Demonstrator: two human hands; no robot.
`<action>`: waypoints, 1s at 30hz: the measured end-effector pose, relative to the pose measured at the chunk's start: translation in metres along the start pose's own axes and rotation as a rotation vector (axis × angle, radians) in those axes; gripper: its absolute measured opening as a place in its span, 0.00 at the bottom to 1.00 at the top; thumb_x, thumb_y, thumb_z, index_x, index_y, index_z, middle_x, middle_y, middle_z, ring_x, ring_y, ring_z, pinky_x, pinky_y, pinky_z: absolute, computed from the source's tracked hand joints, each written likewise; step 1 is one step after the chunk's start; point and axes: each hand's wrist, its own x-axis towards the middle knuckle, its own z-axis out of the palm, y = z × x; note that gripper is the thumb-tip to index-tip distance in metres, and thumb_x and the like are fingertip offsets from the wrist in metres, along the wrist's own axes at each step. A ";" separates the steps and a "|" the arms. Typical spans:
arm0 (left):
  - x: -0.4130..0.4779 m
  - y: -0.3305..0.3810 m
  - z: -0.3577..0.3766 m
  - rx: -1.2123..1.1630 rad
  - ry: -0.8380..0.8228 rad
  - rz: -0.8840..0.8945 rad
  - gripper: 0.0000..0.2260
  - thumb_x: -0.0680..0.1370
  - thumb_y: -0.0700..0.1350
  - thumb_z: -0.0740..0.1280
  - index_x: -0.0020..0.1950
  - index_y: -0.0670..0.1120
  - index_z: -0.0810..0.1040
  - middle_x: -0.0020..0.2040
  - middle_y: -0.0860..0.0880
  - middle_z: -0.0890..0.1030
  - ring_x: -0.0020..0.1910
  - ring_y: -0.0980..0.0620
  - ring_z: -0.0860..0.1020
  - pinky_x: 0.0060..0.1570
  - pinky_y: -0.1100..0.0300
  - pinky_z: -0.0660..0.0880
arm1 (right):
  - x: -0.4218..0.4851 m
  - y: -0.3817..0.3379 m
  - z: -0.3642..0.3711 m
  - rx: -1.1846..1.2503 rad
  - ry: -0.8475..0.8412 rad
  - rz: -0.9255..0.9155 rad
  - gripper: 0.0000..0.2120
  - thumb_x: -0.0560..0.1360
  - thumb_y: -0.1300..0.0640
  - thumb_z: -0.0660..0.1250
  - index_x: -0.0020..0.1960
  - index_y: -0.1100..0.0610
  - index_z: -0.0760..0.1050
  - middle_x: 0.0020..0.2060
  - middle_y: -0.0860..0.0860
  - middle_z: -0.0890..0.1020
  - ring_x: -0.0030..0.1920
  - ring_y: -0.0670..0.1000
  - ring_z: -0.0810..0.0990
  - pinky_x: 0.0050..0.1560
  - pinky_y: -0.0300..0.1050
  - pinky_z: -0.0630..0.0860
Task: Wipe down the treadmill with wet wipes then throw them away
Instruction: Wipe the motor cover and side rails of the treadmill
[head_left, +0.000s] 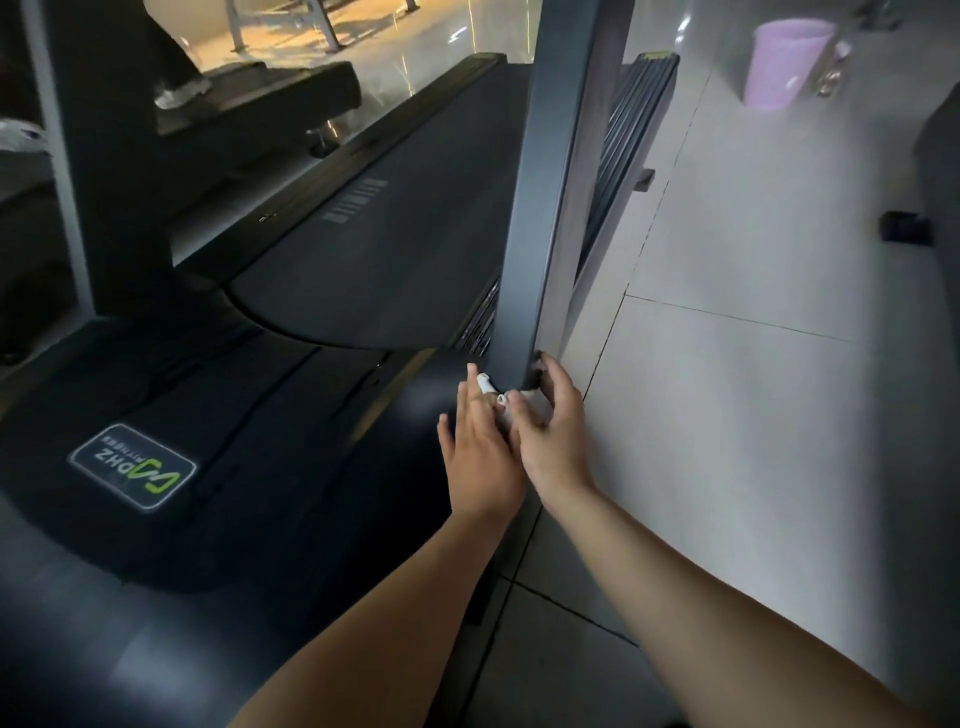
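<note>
A black treadmill (363, 249) fills the left and middle of the view, its motor cover carrying a green and white logo plate (132, 466). Its grey right upright post (550, 197) runs down to the base. My left hand (480, 452) and my right hand (550, 436) meet at the foot of that post. A white wet wipe (491, 392) is pressed between their fingers against the post's bottom end. My right thumb reaches around the post's right side. Most of the wipe is hidden under the hands.
A pale purple plastic bin (784, 62) stands on the tiled floor at the far right. A dark object (940, 171) and a small black block (904, 227) sit at the right edge. Another machine's base (249, 98) lies at the back left.
</note>
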 end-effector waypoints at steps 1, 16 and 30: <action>-0.006 -0.005 0.000 0.020 -0.009 -0.018 0.27 0.85 0.53 0.56 0.81 0.51 0.49 0.83 0.55 0.53 0.81 0.59 0.46 0.78 0.53 0.38 | -0.006 0.004 0.003 -0.023 0.030 -0.004 0.25 0.78 0.56 0.71 0.73 0.48 0.68 0.67 0.44 0.72 0.62 0.34 0.72 0.65 0.32 0.68; -0.064 -0.090 -0.104 0.528 -0.159 0.083 0.20 0.84 0.56 0.56 0.76 0.55 0.65 0.82 0.50 0.58 0.82 0.49 0.52 0.78 0.49 0.50 | -0.028 0.029 -0.016 -0.700 -0.103 -0.534 0.17 0.73 0.66 0.60 0.55 0.57 0.82 0.45 0.57 0.74 0.39 0.60 0.78 0.39 0.48 0.77; -0.089 -0.079 -0.087 0.693 -0.184 0.122 0.27 0.84 0.58 0.52 0.82 0.52 0.56 0.83 0.44 0.53 0.81 0.42 0.50 0.78 0.43 0.50 | -0.128 0.104 0.013 -0.787 -0.448 -0.048 0.07 0.80 0.60 0.65 0.54 0.56 0.80 0.48 0.56 0.85 0.49 0.54 0.82 0.43 0.43 0.68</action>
